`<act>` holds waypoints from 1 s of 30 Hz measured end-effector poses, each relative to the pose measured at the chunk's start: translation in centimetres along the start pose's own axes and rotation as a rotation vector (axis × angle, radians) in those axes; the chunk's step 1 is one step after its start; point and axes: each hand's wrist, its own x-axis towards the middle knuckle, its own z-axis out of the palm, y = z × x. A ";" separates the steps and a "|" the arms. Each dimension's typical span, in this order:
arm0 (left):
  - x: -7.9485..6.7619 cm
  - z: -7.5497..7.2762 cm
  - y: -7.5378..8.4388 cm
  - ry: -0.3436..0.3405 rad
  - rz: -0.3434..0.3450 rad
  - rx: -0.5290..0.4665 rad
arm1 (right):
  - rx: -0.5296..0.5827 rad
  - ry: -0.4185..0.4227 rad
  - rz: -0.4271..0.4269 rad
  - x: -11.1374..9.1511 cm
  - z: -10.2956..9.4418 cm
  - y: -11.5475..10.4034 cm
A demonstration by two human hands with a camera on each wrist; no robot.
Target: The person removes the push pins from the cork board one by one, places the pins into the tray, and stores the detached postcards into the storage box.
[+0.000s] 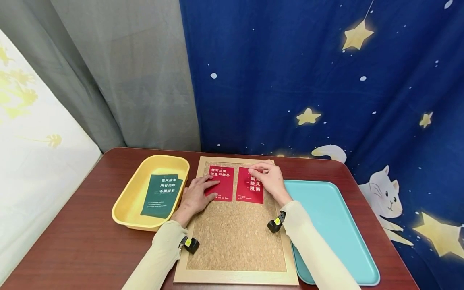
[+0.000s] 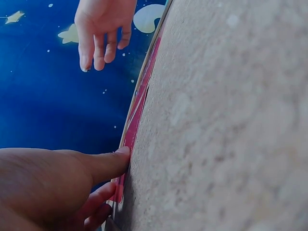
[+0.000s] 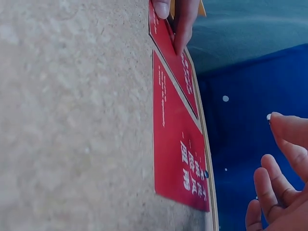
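Observation:
My left hand rests on the left red card, its fingers spread over the card's left part and thumb low at its edge. Beside it lies the right red card, printed with white characters. Over that card's top is my right hand, thumb and index fingertips together. In the right wrist view these fingertips pinch a tiny white-and-dark piece, and the hand is raised off the card. A small bluish pin head shows near the card's top edge. Both cards lie on a wood-framed corkboard.
To the left stands a yellow tray with dark green cards in it. A light blue tray lies on the right, its left side under the right forearm. The brown table ends at curtains behind.

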 end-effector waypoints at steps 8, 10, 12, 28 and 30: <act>0.1 -0.1 0.0 0.002 0.007 0.000 | 0.049 0.023 -0.037 -0.5 -0.7 0.5; 0.0 -0.1 0.0 0.003 0.007 -0.001 | 0.046 0.025 -0.045 -0.7 -1.0 0.6; 0.0 -0.1 0.0 0.002 0.005 -0.003 | 0.042 0.028 -0.051 -0.9 -1.2 0.7; -0.1 -0.1 0.0 -0.001 0.003 -0.008 | 0.079 0.047 -0.050 -2.4 -3.4 1.6; -0.1 -0.1 0.0 -0.001 0.003 -0.008 | 0.073 0.054 -0.052 -2.6 -3.7 1.7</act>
